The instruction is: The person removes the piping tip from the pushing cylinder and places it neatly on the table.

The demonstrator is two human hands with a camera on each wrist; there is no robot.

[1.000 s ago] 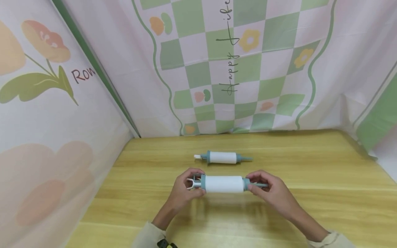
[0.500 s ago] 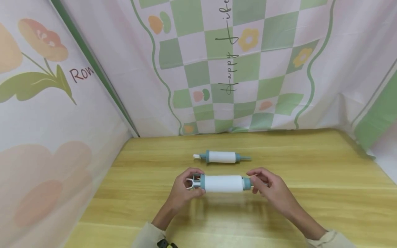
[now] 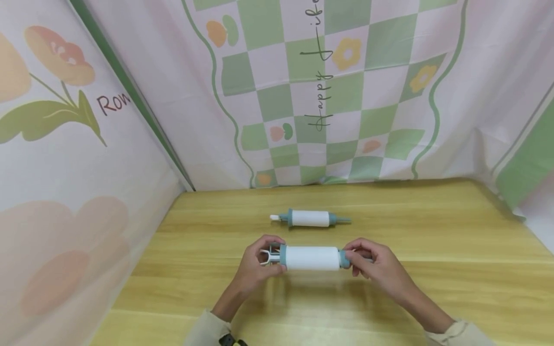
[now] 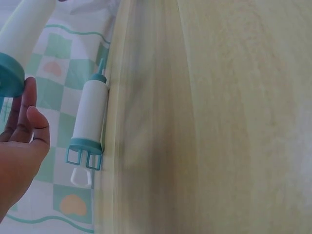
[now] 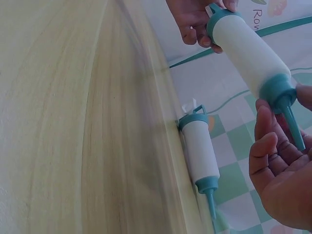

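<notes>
A large syringe-like tube [image 3: 312,258] with a white barrel and teal ends lies level between both hands, above the table. My left hand [image 3: 254,263] grips its teal collar, thumb in front and fingers behind, around the white plunger handle. At the other end, my right hand [image 3: 380,265] pinches the teal nozzle cap [image 3: 344,258] between thumb and fingers. In the right wrist view the thin teal nozzle [image 5: 292,124] runs out past those fingers. Behind the hands, a second, similar tube [image 3: 310,218] rests on the table, nozzle to the right.
The light wooden table [image 3: 173,288] carries both hands' shadows. A checked curtain [image 3: 298,105] hangs along its back edge, and a flowered curtain [image 3: 143,168] stands at the left. A dark watch or band [image 3: 231,340] sits at the left sleeve.
My right fingers shifted off the cap along the nozzle, then came back onto the cap with the thumb across it. My left hand kept its grip; the second tube stayed put.
</notes>
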